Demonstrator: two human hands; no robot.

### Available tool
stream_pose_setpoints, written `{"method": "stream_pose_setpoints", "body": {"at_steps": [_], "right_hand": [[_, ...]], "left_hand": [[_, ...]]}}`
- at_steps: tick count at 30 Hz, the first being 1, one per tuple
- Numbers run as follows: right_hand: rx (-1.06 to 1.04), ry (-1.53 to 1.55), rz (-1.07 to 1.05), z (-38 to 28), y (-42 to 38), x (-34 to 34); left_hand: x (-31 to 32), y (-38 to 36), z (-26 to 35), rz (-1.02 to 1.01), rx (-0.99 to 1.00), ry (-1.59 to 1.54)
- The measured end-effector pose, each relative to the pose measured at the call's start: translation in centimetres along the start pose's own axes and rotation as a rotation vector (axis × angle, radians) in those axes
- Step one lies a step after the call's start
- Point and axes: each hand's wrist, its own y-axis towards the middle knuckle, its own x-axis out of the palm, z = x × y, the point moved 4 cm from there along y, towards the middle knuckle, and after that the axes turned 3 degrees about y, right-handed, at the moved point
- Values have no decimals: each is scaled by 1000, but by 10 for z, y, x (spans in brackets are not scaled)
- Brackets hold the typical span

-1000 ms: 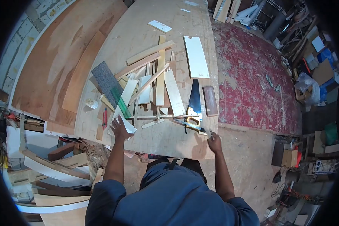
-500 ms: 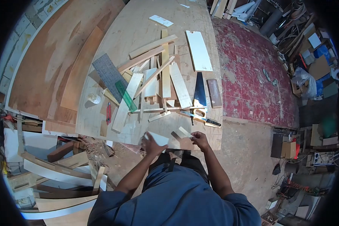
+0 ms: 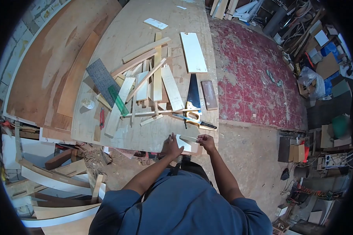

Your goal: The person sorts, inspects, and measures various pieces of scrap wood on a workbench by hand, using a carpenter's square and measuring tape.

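Both hands [image 3: 171, 145] partly cover a small white board [image 3: 185, 143].

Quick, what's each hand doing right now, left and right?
Left hand: closed on the white board.
Right hand: closed on the same board's other end, with a thin strip.

The offcut pile [image 3: 149, 84] is the main obstacle, filling the middle of the bench [image 3: 121, 39]. Beyond the pile the bench top lies bare apart from one small white piece [image 3: 155, 24]. Right of the pile a handsaw [image 3: 192, 98], a dark block [image 3: 209, 94] and a chisel [image 3: 195, 122] crowd the edge. Left of it sit a red pencil [image 3: 102, 118] and a tape roll [image 3: 87, 103]. Nearer than the pile, a bare strip runs along the near edge, where both hands [image 3: 171, 146] meet over a white piece [image 3: 186, 144].
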Motion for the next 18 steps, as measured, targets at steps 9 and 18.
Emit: {"method": "stream_pose_setpoints", "body": {"at_steps": [9,18], "right_hand": [[-230,-474,-69,5,17,-14],[-771,-853,62,-12,9,-26]], "left_hand": [[10,14,-2,18,12,-526],[5,23,4,174,-61,-392]]}}
